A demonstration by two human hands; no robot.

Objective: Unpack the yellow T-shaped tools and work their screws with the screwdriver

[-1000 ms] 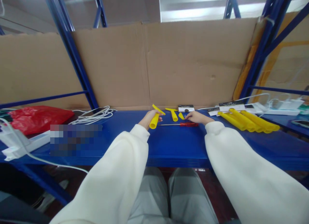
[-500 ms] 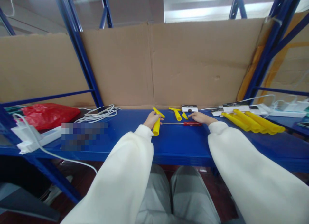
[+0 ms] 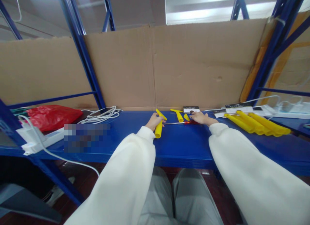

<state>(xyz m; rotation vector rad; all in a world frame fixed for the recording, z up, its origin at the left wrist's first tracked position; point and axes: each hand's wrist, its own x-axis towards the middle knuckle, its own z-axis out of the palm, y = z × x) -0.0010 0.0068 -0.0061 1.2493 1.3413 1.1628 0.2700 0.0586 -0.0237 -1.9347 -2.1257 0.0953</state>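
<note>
Red-handled metal-shaft screwdriver (image 3: 175, 123) lies crosswise on the blue bench (image 3: 179, 144), handle under right hand (image 3: 199, 117) (curled, can't tell if gripping), tip toward left hand (image 3: 153, 121), fingers wrapped round yellow plastic T-shaped tube (image 3: 158, 130).

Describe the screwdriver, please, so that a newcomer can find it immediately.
On the blue table, look between the left hand and the right hand. The screwdriver stretches crosswise there, its red handle partly hidden by the right hand. Its thin metal shaft and red handle set it apart from the yellow pieces nearby.
</note>
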